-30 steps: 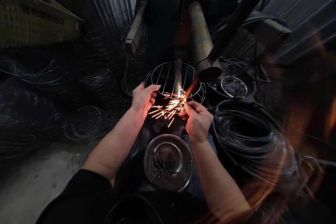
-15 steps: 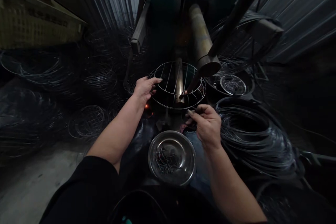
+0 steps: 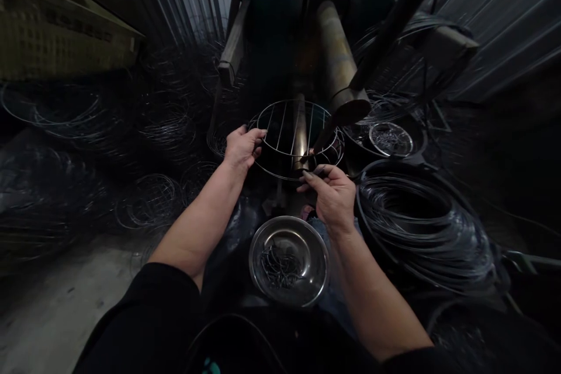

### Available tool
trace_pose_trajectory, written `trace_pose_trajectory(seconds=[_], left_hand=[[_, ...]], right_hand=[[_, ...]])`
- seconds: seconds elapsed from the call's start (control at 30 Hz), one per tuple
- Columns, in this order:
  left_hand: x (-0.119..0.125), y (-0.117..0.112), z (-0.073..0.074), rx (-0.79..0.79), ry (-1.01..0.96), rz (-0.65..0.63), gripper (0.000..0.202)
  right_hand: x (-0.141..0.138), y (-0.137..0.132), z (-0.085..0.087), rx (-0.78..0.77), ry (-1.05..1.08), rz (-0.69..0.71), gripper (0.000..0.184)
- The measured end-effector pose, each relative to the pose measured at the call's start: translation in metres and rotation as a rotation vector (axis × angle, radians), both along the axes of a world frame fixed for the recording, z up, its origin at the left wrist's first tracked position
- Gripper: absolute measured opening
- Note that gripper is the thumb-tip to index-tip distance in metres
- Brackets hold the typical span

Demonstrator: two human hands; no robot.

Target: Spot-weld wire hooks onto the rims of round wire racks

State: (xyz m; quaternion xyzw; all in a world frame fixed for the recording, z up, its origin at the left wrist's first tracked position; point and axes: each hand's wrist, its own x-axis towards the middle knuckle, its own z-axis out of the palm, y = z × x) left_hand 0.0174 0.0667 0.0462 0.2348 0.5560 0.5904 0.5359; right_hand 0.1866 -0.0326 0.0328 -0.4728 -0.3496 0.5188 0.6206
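Observation:
My left hand [image 3: 243, 145] pinches the left rim of a round wire rack [image 3: 272, 153], which has parallel bars across its top and a second ring below. The rack sits around the lower metal rod [image 3: 300, 131] of a machine, under the thicker upper cylinder [image 3: 337, 52]. My right hand [image 3: 332, 191] is closed in a pinch just in front of the rack's near rim; a small dark piece, perhaps bent wire, seems to show at the fingertips. Below the hands, a shiny metal bowl [image 3: 313, 280] holds several short bent wire pieces [image 3: 280, 266].
To the right lies a big coil of wire [image 3: 438, 245] in a dark tub. Behind it stands a round dish [image 3: 391, 140] of small pieces. Wire rings [image 3: 149, 201] are stacked on the left, near a yellow crate [image 3: 65, 41]. A slanting dark bar [image 3: 403, 17] crosses the upper right.
My right hand has moved up and left, closer to the rack's front rim and the lower rod. My left hand keeps its hold on the rack. An orange glow near it has gone.

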Motion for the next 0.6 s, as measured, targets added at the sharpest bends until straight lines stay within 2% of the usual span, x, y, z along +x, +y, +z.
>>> trace_pose_trajectory(seconds=[0.13,0.23,0.33,0.47,0.6], left_hand=[[-0.001,-0.002,0.0,-0.002,0.004,-0.025,0.033],[-0.001,-0.002,0.0,-0.01,-0.003,-0.012,0.034],[-0.001,-0.003,0.002,-0.009,0.001,-0.011,0.032],[0.001,-0.004,0.004,0.003,-0.001,-0.007,0.028],[0.003,-0.004,0.006,0.001,0.006,0.008,0.027]], right_hand=[[0.005,-0.007,0.002,-0.088,-0.001,0.031,0.037],[0.025,-0.019,-0.001,-0.148,-0.048,0.085,0.037],[0.058,-0.035,-0.015,-0.184,-0.129,0.077,0.035],[0.101,-0.06,-0.043,-0.345,-0.214,0.024,0.039],[0.12,-0.076,-0.058,-0.438,-0.229,0.02,0.045]])
